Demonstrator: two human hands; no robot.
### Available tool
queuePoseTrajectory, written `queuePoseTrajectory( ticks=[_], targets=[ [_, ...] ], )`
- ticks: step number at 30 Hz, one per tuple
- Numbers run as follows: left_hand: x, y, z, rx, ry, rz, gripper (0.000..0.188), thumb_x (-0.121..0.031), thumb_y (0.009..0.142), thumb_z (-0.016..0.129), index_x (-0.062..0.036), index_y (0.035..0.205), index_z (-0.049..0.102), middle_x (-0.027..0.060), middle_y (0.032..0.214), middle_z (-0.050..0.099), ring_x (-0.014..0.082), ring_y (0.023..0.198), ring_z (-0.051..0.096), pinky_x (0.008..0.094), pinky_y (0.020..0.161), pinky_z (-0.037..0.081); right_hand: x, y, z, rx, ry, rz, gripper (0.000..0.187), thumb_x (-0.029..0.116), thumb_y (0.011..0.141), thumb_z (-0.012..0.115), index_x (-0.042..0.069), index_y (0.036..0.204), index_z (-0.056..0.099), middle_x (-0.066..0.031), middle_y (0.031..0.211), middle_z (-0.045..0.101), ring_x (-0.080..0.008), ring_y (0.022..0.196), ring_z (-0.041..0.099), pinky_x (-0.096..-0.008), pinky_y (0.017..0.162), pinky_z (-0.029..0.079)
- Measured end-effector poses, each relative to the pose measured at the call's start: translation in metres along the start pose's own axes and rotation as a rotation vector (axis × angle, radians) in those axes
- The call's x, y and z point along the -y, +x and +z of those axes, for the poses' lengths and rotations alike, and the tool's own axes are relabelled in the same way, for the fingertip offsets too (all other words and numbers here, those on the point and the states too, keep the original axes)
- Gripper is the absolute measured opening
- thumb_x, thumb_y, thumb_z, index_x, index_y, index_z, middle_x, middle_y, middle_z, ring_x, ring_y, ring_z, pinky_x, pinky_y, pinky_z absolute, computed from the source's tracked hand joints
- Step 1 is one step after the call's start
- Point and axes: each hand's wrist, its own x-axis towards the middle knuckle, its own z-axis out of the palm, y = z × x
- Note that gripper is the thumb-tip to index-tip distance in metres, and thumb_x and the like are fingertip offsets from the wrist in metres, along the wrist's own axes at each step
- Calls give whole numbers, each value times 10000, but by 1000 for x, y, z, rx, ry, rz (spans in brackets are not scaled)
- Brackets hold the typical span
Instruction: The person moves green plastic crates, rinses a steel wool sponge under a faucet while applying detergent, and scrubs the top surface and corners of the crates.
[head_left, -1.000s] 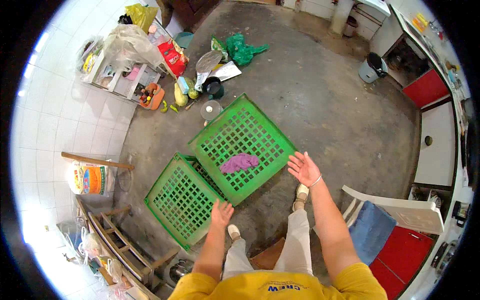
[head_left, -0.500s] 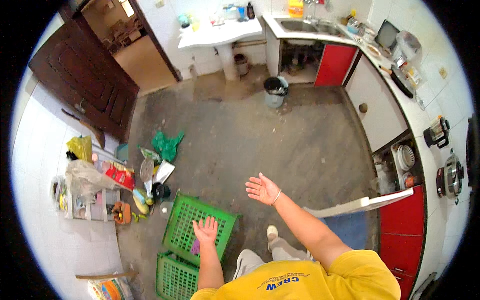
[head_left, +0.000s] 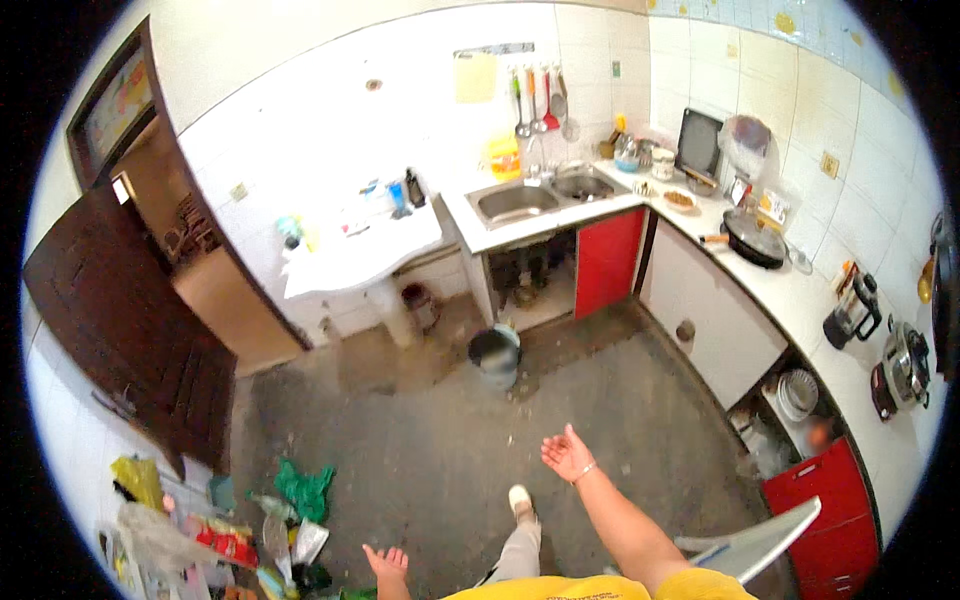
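Both my hands are held out over the grey floor with nothing in them. My right hand (head_left: 568, 456), with a thin band at the wrist, reaches forward near the middle of the view, palm up and fingers apart. Lower and to the left, my left hand (head_left: 387, 562) is spread, its thumb out to the side. Neither hand touches anything. A light shoe (head_left: 520, 497) shows on the floor between them, one foot forward. Nearest to my left hand, a crumpled green plastic bag (head_left: 305, 488) lies on the floor. Ahead stands a bucket (head_left: 496, 358) with a dark inside.
A counter with a double sink (head_left: 520, 203) runs along the back and right, carrying a lidded pan (head_left: 754, 238) and a blender (head_left: 853, 312). A white basin (head_left: 362, 248) stands back left, beside an open dark door (head_left: 130, 330). A pale-edged panel (head_left: 765, 540) juts out low right.
My view has tilted up and moved forward, bringing the sink and bucket nearer. The green crates have left the view. One foot has stepped ahead; both hands stay empty.
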Motion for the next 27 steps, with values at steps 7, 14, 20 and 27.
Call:
queuePoseTrajectory(
  ticks=[7,14,20,27],
  targets=[
    [-27,11,330,352,52,21,875,-630,843,400,-106,1445,42,195,1474,115,323,1357,178,428,1086,193,182,99,58,0,207,-203,465,530,849,511,82,784,618,-115,847,660,-249,788,628,-413,712,517],
    [-19,1,595,672,5,-4,837,-612,844,444,-55,1414,186,199,1387,312,319,1186,422,425,963,371,311,198,121,-5,202,-278,435,487,866,512,66,808,608,-116,876,646,-257,810,607,-409,762,499],
    [17,30,734,667,-28,21,804,-610,859,418,-49,1403,227,194,1344,385,288,1090,495,397,885,425,386,335,129,-113,162,-170,444,502,832,561,59,836,590,-118,907,624,-264,828,580,-408,757,496],
    [63,93,945,583,10,224,727,-561,894,393,-33,1378,266,197,1317,392,309,1145,450,423,927,411,560,559,170,123,138,-74,435,496,876,493,77,969,559,-105,934,617,-256,820,601,-406,722,517]
  ],
)
